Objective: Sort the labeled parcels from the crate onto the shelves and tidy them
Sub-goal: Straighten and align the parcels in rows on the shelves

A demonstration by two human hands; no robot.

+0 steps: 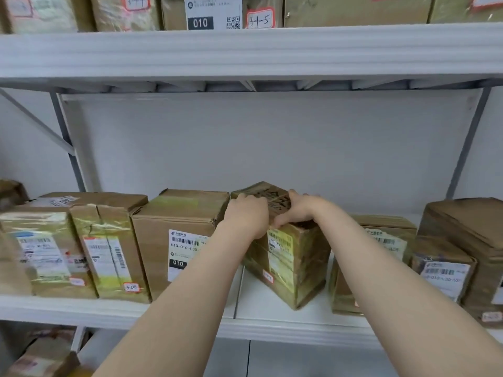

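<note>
**Head view.** Both hands were on one taped parcel (291,268), which stood upright on the middle shelf (272,306). It stood between a large carton (174,227) marked 010 on its left and a lower parcel (381,238) on its right.

- **Grip.** The left hand (246,217) lay over the parcel's top left edge with its fingers curled onto the top. The right hand (300,210) covered the top right, fingers bent over it and thumb pressed at the front rim. Both hands thus grasped the parcel; neither was released.
- **Position.** The parcel sat turned, one vertical corner toward the viewer. It was out of line with its neighbours, whose labelled faces stood roughly square to the shelf front. It lay just beside the large carton, but the left hand hid whether the two touched. A bare strip of shelf separated it from the lower parcel.
- **Purpose of the grip.** A hold from above at two sides suited twisting the parcel on its base. The likely aim was to bring its shipping label (280,242) and small red-bordered sticker (267,276) to face outward, as on the other boxes. The step in hand was therefore judged to be tidying rather than first placing.
- **Surroundings.** Parcels on the upper shelf (245,50) carried handwritten tags, one reading 3-1-5 (260,19). The crate was not in view.
</note>
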